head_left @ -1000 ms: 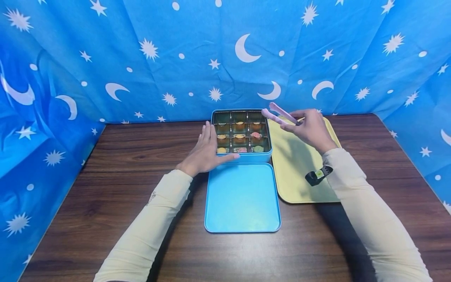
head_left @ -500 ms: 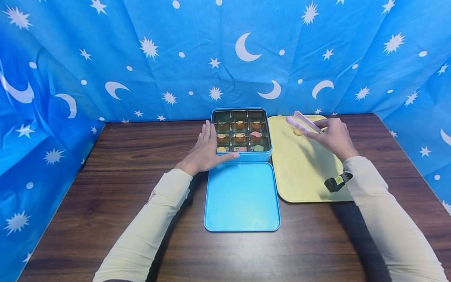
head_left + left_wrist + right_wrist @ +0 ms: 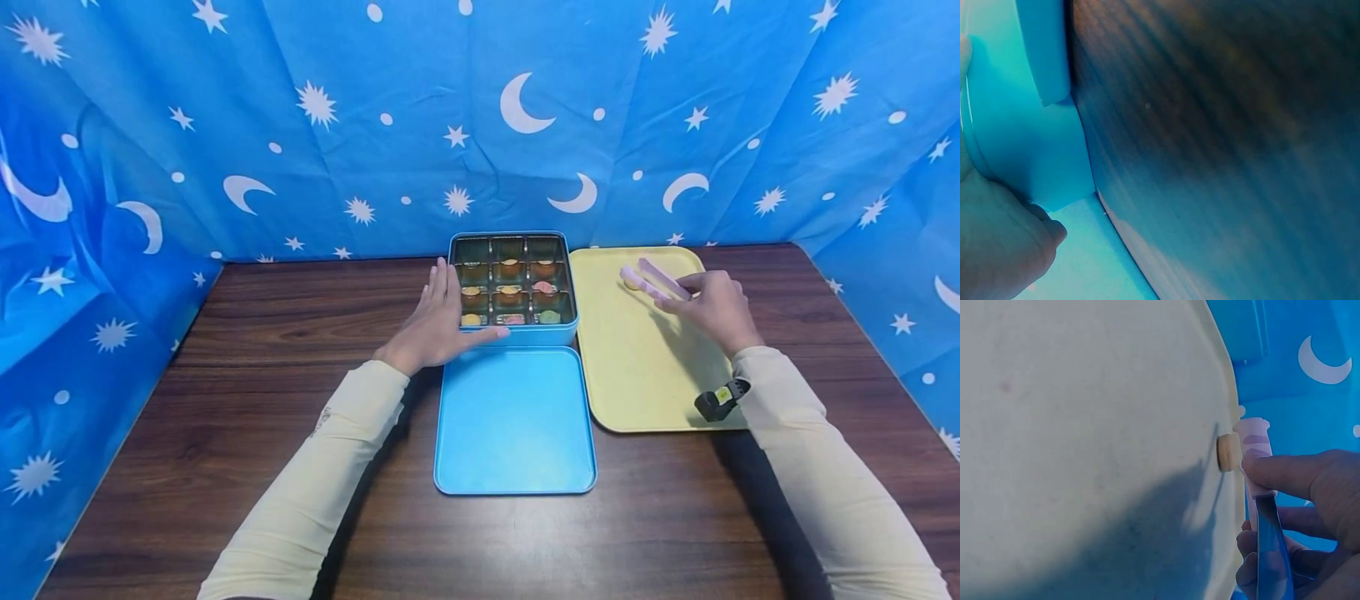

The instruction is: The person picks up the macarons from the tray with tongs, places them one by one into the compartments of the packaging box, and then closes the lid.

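A blue tin point(image 3: 540, 335) with a clear divided insert holds small round yellow, pink and green sweets in its compartments. My left hand point(image 3: 427, 329) rests against the tin's left side, fingers straight, thumb along the front wall. Above the yellow tray point(image 3: 637, 375), my right hand point(image 3: 716, 308) grips a pair of tongs point(image 3: 656, 282) with pink tips, its two arms spread apart. One round tan piece point(image 3: 1229, 452) lies on the tray close to those tips. Whether the tongs touch it, I cannot tell.
The tin's blue lid point(image 3: 516, 425) lies in front of it, beside the tray's left edge. A brown wooden table point(image 3: 300, 317) carries everything. Blue cloth point(image 3: 420, 108) with moons and stars hangs behind and on both sides.
From the tin's right edge, my right hand has moved right and down over the tray with the tongs. A round piece on the tray has come into sight. My left hand has stayed put.
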{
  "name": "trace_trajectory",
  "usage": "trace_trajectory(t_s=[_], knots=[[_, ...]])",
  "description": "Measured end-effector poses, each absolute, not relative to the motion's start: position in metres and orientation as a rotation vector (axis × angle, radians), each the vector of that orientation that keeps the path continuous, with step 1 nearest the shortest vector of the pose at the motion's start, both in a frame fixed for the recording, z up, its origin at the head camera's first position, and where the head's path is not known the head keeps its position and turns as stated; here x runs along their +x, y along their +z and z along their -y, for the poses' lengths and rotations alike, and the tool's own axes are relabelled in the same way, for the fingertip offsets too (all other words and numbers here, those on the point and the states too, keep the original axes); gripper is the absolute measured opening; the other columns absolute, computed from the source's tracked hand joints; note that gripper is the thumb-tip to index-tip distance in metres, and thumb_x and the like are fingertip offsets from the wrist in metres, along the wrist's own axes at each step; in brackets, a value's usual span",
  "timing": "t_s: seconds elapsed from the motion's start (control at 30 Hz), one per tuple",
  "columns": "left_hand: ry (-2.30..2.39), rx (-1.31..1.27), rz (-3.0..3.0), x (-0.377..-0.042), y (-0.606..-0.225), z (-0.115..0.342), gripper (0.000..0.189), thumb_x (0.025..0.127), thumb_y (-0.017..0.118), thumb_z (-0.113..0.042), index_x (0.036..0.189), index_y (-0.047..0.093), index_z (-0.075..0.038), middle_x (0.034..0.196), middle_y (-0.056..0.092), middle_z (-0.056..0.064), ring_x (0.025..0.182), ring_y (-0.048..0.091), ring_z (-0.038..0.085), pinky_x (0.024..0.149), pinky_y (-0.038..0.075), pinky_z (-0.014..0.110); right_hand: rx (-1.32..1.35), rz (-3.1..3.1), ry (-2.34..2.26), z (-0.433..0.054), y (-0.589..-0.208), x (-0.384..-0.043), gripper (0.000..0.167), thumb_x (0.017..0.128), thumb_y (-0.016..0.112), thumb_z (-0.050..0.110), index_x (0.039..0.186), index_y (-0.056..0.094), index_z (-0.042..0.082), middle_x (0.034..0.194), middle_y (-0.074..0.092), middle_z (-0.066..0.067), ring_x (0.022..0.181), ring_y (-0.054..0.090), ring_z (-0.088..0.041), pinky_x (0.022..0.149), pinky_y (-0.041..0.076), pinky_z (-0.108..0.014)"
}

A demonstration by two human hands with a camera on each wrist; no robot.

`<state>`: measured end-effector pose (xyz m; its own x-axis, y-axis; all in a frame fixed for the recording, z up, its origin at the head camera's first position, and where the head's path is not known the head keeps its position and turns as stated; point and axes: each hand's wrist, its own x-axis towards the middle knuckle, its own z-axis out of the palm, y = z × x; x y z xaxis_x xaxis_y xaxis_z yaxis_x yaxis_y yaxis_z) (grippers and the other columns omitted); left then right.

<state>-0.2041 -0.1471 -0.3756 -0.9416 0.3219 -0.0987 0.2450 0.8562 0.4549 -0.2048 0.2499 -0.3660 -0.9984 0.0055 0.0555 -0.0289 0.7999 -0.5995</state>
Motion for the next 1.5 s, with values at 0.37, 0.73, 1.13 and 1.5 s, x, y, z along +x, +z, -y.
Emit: trace_trajectory(t_s=[0.37,0.73,1.13,1.5], knots=[[0.672,0.433,-2.857,-0.203,-0.375,0.146,0.131,0.082,0.055,-0.083,0.159,-0.013,-0.001,0.167,-0.019,0.018,0.153,-0.017,0.031,0.123,0.003,0.052,-0.012,2.954,0.964,-0.249,-0.373,-0.203,0.052,0.090,0.078,0.023,0.125,0.065,-0.014,0.110,0.067,-0.032,0.084,0.056,-0.034,0.065,0.043,-0.036],[0.661,0.436,-2.858,-0.203,-0.374,0.146,0.129,0.084,0.055,-0.082,0.159,-0.016,-0.003,0.166,-0.020,0.017,0.153,-0.019,0.030,0.123,0.003,0.051,0.005,2.946,0.942,-0.249,-0.376,-0.203,0.049,0.090,0.077,0.020,0.124,0.065,-0.014,0.112,0.067,-0.033,0.085,0.056,-0.035,0.066,0.043,-0.037],[0.657,0.431,-2.865,-0.203,-0.375,0.146,0.130,0.083,0.055,-0.082,0.159,-0.012,-0.001,0.167,-0.019,0.018,0.153,-0.015,0.033,0.123,0.004,0.052,0.013,2.902,0.968,-0.246,-0.367,-0.204,0.052,0.090,0.078,0.023,0.125,0.065,-0.014,0.113,0.065,-0.032,0.085,0.053,-0.035,0.066,0.039,-0.038],[0.668,0.440,-2.856,-0.202,-0.374,0.146,0.130,0.083,0.055,-0.083,0.159,-0.016,-0.004,0.166,-0.023,0.015,0.153,-0.019,0.031,0.122,0.003,0.051,0.073,2.861,0.973,-0.232,-0.353,-0.206,0.051,0.088,0.080,0.024,0.124,0.067,-0.011,0.109,0.067,-0.028,0.082,0.056,-0.033,0.063,0.042,-0.036]])
